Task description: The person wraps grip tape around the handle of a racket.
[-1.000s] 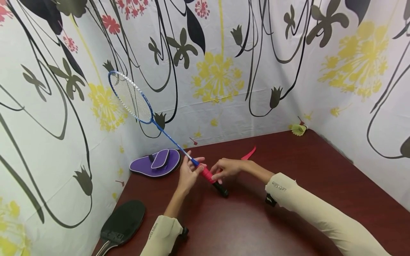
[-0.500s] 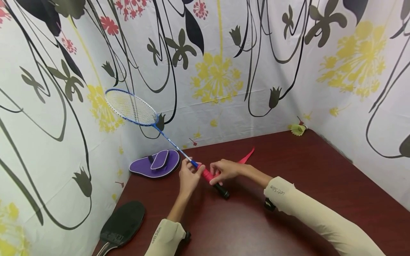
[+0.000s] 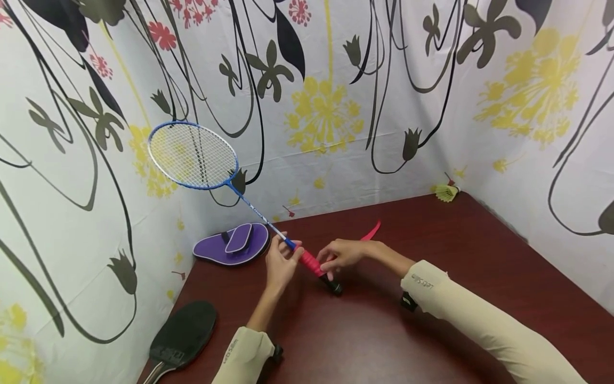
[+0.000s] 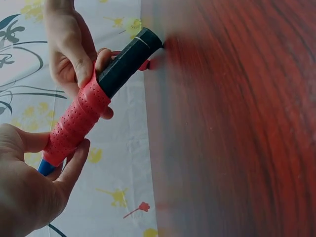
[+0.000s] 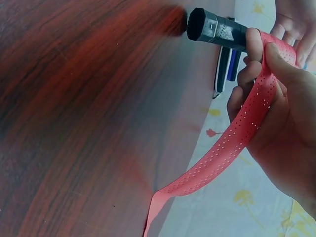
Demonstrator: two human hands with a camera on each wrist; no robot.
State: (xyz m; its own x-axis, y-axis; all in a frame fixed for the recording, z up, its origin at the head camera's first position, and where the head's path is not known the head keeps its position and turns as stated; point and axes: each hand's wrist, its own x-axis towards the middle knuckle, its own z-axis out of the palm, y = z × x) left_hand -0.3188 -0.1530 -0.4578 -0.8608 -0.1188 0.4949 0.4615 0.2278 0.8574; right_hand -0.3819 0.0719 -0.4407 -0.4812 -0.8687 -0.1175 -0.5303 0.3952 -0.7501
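Observation:
A blue and white badminton racket [image 3: 254, 207] slants up to the left over the table, its strung head raised. Perforated red grip tape [image 4: 79, 121] is wound round the upper handle, while the black butt end [image 4: 131, 59] is bare. My left hand [image 3: 280, 266] holds the handle between thumb and fingers where the blue cone meets the red wrap. At the wrap's lower edge, my right hand [image 3: 346, 254] pinches the tape against the handle. From its fingers a loose tail of red tape [image 5: 222, 148] runs down to the table, as the right wrist view shows.
A black table tennis bat [image 3: 184, 333] lies at the table's left edge. Behind it is a purple bat case [image 3: 216, 249]. A yellow shuttlecock [image 3: 446, 193] sits in the far right corner. Patterned cloth walls [image 3: 316, 176] stand round the dark red table [image 3: 364, 330].
The racket's head has turned to face the head view more fully. It dipped, then rose a little. Both hands stay on the handle, and the right hand's fingers have shifted slightly.

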